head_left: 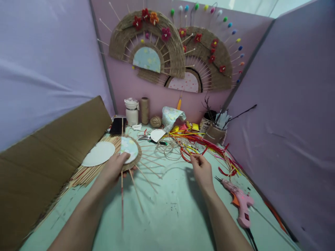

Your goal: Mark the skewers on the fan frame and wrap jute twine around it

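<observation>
My left hand (121,166) grips a half-round fan piece (130,148), its thumb on the pale blue floral face and fingers beneath. Brown twine borders the curved rim, and thin wooden sticks (151,161) fan outward from it. To the right, my right hand (202,171) is closed in a pinch above the table. A thin strand of twine (176,162) runs from its fingertips leftward toward the fan piece. Behind the hands lies a loose tangle of twine (170,148).
A pink glue gun (242,204) lies at right. Wooden sticks (90,170) and a white oval (98,153) lie left, beside a cardboard panel (52,164). Pliers (146,138), a white jar (132,112), a twine ball (156,121) and a pot of twigs (215,132) stand behind.
</observation>
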Motion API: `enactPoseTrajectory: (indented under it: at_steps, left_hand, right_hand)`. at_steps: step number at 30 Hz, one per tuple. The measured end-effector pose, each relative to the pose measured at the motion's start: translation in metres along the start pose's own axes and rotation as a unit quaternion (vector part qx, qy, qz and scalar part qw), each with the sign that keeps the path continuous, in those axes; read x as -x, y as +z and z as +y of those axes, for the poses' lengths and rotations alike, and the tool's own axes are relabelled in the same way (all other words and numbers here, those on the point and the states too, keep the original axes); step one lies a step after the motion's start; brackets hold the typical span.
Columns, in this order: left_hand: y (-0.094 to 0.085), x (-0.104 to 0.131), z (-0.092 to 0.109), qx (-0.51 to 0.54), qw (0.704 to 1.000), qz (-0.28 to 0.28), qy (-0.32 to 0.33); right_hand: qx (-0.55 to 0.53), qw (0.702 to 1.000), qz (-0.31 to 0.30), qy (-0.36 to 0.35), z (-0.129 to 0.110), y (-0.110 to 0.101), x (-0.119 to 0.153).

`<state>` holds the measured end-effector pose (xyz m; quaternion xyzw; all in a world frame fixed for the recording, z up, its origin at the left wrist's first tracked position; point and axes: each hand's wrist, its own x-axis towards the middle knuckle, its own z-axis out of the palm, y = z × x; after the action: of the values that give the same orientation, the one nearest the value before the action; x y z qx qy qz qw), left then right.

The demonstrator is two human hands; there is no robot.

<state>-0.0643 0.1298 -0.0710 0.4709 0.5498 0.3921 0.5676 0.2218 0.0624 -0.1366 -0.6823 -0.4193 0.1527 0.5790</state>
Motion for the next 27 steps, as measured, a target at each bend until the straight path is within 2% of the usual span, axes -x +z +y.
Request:
enactPoseTrajectory:
  at_steps: [3, 7, 10, 13, 16, 18, 20, 21, 22, 24, 27]
  left_hand:
    - [-0.009, 0.001, 0.006, 0.011, 0.999, -0.026, -0.041]
    - [-0.009, 0.006, 0.016, 0.115, 0.993, 0.014, -0.03]
    - [-0.006, 0.008, 0.021, 0.216, 0.975, 0.043, 0.006]
    - [-0.004, 0.008, 0.022, 0.282, 0.959, 0.037, 0.02]
    - [-0.004, 0.006, 0.021, 0.324, 0.945, 0.026, 0.019]
    - [-0.005, 0.004, 0.021, 0.341, 0.94, 0.021, 0.012]
    - [-0.005, 0.004, 0.021, 0.346, 0.938, 0.02, 0.003]
    - [-0.005, 0.003, 0.021, 0.345, 0.938, 0.021, 0.001]
    - [-0.005, 0.004, 0.021, 0.343, 0.939, 0.022, 0.0]
    - [-0.004, 0.004, 0.021, 0.335, 0.942, 0.024, 0.001]
    - [-0.001, 0.005, 0.02, 0.325, 0.945, 0.026, 0.009]
  right_hand:
    - [-0.036, 0.998, 0.045, 0.01, -0.001, -0.005, -0.004]
    - [-0.078, 0.995, 0.065, 0.02, -0.005, -0.007, -0.005]
    - [-0.156, 0.987, 0.028, 0.033, -0.008, -0.006, -0.005]
    - [-0.255, 0.965, -0.018, 0.052, -0.013, -0.008, -0.006]
    - [-0.283, 0.951, -0.116, 0.05, -0.022, -0.018, -0.002]
    - [-0.236, 0.941, -0.239, 0.039, -0.029, -0.028, 0.003]
    - [-0.143, 0.912, -0.383, 0.032, -0.034, -0.035, 0.009]
    - [-0.086, 0.896, -0.435, 0.025, -0.036, -0.036, 0.011]
    - [-0.03, 0.887, -0.461, 0.011, -0.037, -0.036, 0.014]
    - [0.064, 0.897, -0.437, -0.032, -0.036, -0.031, 0.017]
    - [0.116, 0.928, -0.344, -0.085, -0.031, -0.015, 0.022]
